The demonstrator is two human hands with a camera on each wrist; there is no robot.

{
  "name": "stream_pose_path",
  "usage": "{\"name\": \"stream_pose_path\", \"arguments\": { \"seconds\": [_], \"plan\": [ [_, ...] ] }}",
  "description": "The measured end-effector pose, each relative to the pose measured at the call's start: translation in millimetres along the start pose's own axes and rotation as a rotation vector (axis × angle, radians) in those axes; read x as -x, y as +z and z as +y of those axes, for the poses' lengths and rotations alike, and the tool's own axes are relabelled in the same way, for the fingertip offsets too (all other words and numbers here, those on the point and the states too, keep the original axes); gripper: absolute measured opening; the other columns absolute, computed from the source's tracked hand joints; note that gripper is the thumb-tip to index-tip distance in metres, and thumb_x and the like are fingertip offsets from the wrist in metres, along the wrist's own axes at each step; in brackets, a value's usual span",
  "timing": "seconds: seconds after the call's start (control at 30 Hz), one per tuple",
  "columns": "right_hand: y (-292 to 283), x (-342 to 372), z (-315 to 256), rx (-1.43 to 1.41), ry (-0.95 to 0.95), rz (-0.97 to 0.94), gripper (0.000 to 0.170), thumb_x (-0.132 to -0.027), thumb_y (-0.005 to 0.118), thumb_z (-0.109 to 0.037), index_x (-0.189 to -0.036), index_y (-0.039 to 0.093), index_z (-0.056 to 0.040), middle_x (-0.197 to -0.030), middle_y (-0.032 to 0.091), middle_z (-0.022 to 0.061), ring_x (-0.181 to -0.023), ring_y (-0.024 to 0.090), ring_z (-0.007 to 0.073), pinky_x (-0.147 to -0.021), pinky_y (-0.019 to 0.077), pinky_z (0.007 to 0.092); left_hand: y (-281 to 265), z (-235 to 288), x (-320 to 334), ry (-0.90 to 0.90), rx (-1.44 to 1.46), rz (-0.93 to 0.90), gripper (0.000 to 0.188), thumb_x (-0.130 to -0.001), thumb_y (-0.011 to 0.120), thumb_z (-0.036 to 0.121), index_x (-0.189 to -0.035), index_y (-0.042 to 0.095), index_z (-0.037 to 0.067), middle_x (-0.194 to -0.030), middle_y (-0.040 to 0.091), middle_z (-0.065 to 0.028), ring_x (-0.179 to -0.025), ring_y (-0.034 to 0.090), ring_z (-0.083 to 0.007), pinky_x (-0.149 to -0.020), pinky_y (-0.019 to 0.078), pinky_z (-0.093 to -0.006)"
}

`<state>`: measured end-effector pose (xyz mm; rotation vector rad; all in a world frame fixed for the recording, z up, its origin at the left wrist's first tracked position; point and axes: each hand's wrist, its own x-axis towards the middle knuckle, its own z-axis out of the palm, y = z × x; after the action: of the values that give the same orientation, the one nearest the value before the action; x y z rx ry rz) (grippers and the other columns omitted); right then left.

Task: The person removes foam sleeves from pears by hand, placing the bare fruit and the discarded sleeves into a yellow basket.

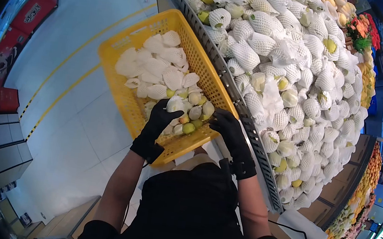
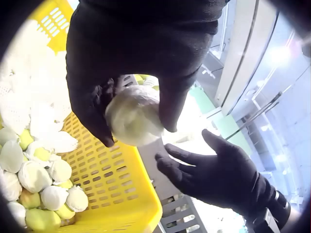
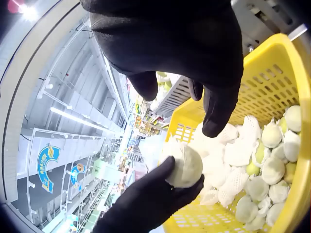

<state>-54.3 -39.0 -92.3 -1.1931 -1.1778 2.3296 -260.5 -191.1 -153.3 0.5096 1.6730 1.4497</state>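
Observation:
In a black glove, my left hand point(image 1: 158, 121) grips a round fruit wrapped in white point(image 1: 175, 104) above the near part of a yellow basket point(image 1: 128, 120). The left wrist view shows thumb and fingers on either side of that wrapped fruit point(image 2: 135, 115). My gloved right hand point(image 1: 229, 130) is over the basket's right edge, its fingers bent loosely and apart with nothing between them; it does not touch the fruit in the right wrist view point(image 3: 186, 166). Below the hands lie green and white-wrapped fruits point(image 1: 188, 128), with white foam nets point(image 1: 152, 68) farther back in the basket.
A sloping display of fruits in white foam nets point(image 1: 299, 75) rises at the right behind a dark slatted rail point(image 1: 210, 49). A white roll point(image 1: 300, 229) lies near its lower end. Tiled floor point(image 1: 75, 119) extends left toward red cases point(image 1: 34, 11).

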Motion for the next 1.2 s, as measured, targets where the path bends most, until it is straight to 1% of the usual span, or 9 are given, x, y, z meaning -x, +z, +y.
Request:
{"name": "stream_pose_path", "arguments": {
  "seconds": [0.17, 0.27, 0.53, 0.67, 0.77, 0.9, 0.93, 1.03, 1.2],
  "plan": [
    [-24, 12, -7, -0.072, -0.023, 0.076, 0.034, -0.088, 0.06, -0.011, -0.118, 0.052, 0.0016, -0.104, 0.061, 0.0103, -0.09, 0.064, 0.0203, -0.081, 0.0528, 0.0313, 15, -42, -26, 0.128, -0.179, 0.042, 0.057, -0.058, 0.086, 0.021, -0.105, 0.059, 0.001, -0.098, 0.064, -0.0107, -0.09, 0.062, -0.0204, -0.08, 0.0497, -0.0327],
    [-33, 13, -4, -0.124, -0.005, 0.082, 0.035, -0.089, 0.06, -0.012, -0.12, 0.051, 0.0016, -0.105, 0.061, 0.0101, -0.09, 0.064, 0.0199, -0.081, 0.0526, 0.031, 29, -61, -44, 0.244, -0.436, -0.065, 0.06, -0.056, 0.087, 0.022, -0.104, 0.059, 0.001, -0.096, 0.064, -0.0122, -0.089, 0.063, -0.0232, -0.079, 0.0497, -0.0345],
    [-48, 20, -4, -0.028, 0.021, 0.077, 0.037, -0.091, 0.058, -0.014, -0.123, 0.049, 0.0034, -0.107, 0.061, 0.0145, -0.091, 0.064, 0.0207, -0.082, 0.0531, 0.032, 83, -136, -69, -0.191, -0.446, -0.274, 0.064, -0.06, 0.085, 0.026, -0.113, 0.057, 0.001, -0.105, 0.064, -0.0156, -0.098, 0.061, -0.0272, -0.087, 0.0477, -0.0367],
    [-56, 29, -7, -0.115, 0.034, 0.053, 0.038, -0.092, 0.056, -0.015, -0.125, 0.047, 0.0027, -0.107, 0.06, 0.0139, -0.091, 0.064, 0.021, -0.082, 0.0531, 0.0317, 99, -183, -80, -0.191, -0.398, -0.327, 0.064, -0.06, 0.083, 0.021, -0.115, 0.056, 0.002, -0.107, 0.063, -0.014, -0.1, 0.06, -0.0267, -0.089, 0.0471, -0.0368],
    [-63, 36, -8, -0.103, 0.044, 0.069, 0.039, -0.093, 0.055, -0.016, -0.126, 0.046, 0.0017, -0.108, 0.06, 0.0137, -0.092, 0.063, 0.021, -0.083, 0.0518, 0.0321, 108, -172, -80, -0.152, -0.542, -0.391, 0.065, -0.059, 0.083, 0.02, -0.116, 0.057, 0.003, -0.107, 0.063, -0.0135, -0.101, 0.06, -0.0265, -0.089, 0.0471, -0.0367],
    [-70, 39, -7, -0.114, 0.035, 0.076, 0.039, -0.094, 0.054, -0.018, -0.127, 0.045, 0.0011, -0.107, 0.06, 0.0137, -0.092, 0.063, 0.022, -0.082, 0.0514, 0.0332, 113, -207, -84, -0.104, -0.436, -0.449, 0.066, -0.057, 0.083, 0.02, -0.115, 0.057, 0.003, -0.108, 0.063, -0.0139, -0.1, 0.06, -0.0276, -0.087, 0.0477, -0.0361],
    [-72, 39, -7, -0.107, 0.026, 0.064, 0.039, -0.094, 0.054, -0.018, -0.127, 0.045, 0.0011, -0.107, 0.06, 0.0137, -0.092, 0.063, 0.022, -0.082, 0.0515, 0.0333, 111, -212, -89, -0.12, -0.394, -0.539, 0.067, -0.057, 0.083, 0.018, -0.117, 0.056, 0.003, -0.109, 0.062, -0.0145, -0.101, 0.06, -0.028, -0.087, 0.0479, -0.0364],
    [-72, 39, -8, -0.119, 0.018, 0.054, 0.038, -0.093, 0.054, -0.014, -0.127, 0.046, 0.0018, -0.106, 0.061, 0.0137, -0.093, 0.064, 0.0209, -0.084, 0.0515, 0.0321, 96, -214, -82, 0.003, -0.58, -0.376, 0.066, -0.059, 0.083, 0.018, -0.116, 0.056, 0.002, -0.109, 0.062, -0.0144, -0.102, 0.06, -0.0277, -0.087, 0.0481, -0.0371],
    [-65, 32, -7, -0.093, 0.041, 0.062, 0.037, -0.091, 0.056, -0.014, -0.124, 0.049, 0.0022, -0.104, 0.063, 0.0124, -0.09, 0.064, 0.0189, -0.082, 0.0524, 0.0309, 65, -200, -87, 0.045, -0.463, -0.39, 0.047, -0.066, 0.08, 0.017, -0.106, 0.061, 0.001, -0.102, 0.065, -0.0142, -0.096, 0.062, -0.0276, -0.084, 0.0493, -0.0382]
  ]
}}
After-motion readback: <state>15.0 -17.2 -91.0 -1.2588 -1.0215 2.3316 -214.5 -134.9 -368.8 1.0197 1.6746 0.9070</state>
